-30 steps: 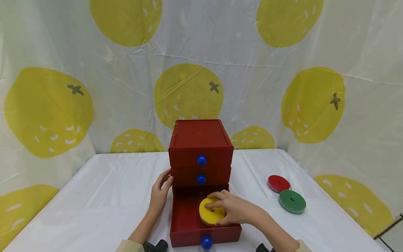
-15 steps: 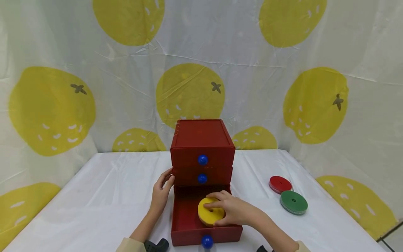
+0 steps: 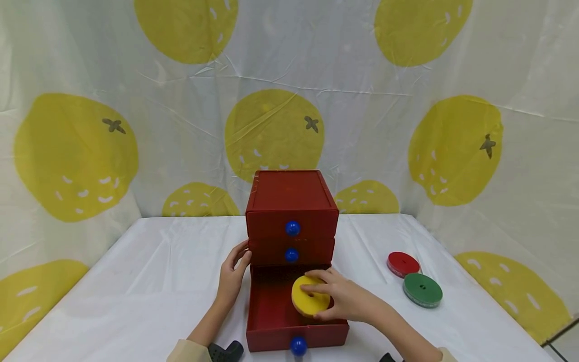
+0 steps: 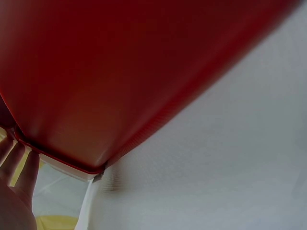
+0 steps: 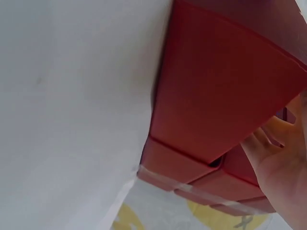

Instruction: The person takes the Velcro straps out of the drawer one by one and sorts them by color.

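A red drawer box point(image 3: 291, 193) with blue knobs stands mid-table, its bottom drawer point(image 3: 270, 309) pulled out towards me. My right hand point(image 3: 346, 296) pinches a thick yellow disc point(image 3: 302, 300) over that drawer, fingers across its top and far edge, thumb at its near edge. The disc has a small hole in its middle and is tilted. My left hand point(image 3: 231, 276) rests relaxed fingers against the box's left side. In the left wrist view, fingertips point(image 4: 32, 158) lie at a red edge. In the right wrist view, the drawer wall hides the disc.
To the right, a red disc point(image 3: 402, 264) and a larger green disc point(image 3: 422, 290) lie side by side on the white tablecloth point(image 3: 181, 281). A curtain point(image 3: 362, 130) with lemon prints hangs behind the table.
The right hand has raised the yellow disc slightly and shifted it a little to the right, tilting it. The left hand keeps its place at the box, and the drawer stays out.
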`<action>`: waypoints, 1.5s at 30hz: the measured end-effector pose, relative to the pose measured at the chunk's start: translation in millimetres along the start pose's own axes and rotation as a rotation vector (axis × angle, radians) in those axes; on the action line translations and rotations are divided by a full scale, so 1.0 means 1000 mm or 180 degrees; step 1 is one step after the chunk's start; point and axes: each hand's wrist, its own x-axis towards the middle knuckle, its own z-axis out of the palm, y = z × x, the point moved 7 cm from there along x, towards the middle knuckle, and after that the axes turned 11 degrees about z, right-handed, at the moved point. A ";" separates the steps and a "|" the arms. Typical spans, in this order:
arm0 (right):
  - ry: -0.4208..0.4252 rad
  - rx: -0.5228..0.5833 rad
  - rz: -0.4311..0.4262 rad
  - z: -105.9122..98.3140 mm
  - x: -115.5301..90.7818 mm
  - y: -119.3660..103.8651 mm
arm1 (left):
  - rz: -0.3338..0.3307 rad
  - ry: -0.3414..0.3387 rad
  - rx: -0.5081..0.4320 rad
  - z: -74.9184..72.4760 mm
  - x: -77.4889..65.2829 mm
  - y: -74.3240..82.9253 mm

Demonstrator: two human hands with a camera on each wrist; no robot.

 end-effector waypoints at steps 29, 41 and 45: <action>0.0968 -0.0206 -0.0155 -0.032 -0.037 0.017 | -0.0114 -0.0009 0.0075 0.001 -0.004 0.025; 0.1135 -0.0337 -0.0067 -0.039 -0.049 0.032 | -0.0103 -0.0015 0.0050 0.002 -0.004 0.025; 0.1249 -0.0368 -0.0127 -0.040 -0.054 0.036 | -0.0114 -0.0030 0.0058 0.002 -0.004 0.025</action>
